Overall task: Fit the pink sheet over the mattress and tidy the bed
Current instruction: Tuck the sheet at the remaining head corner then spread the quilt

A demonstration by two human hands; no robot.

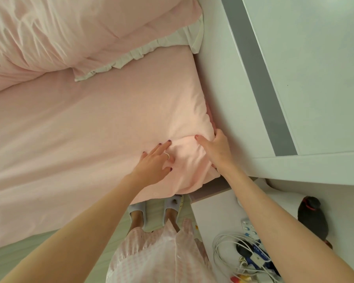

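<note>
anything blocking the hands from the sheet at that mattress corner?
Nothing visible. Left hand lies flat on the pink sheet; right hand wraps the corner where the sheet meets the white panel. Pillow lies farther up.

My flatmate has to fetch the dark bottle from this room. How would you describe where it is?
Find the white bedside table at the corner of the pink bed. The bottle lies on its side near the table's far edge, beside the tangle of white cables. It is the only dark, bulky thing there, with a red ring at its neck.
</note>
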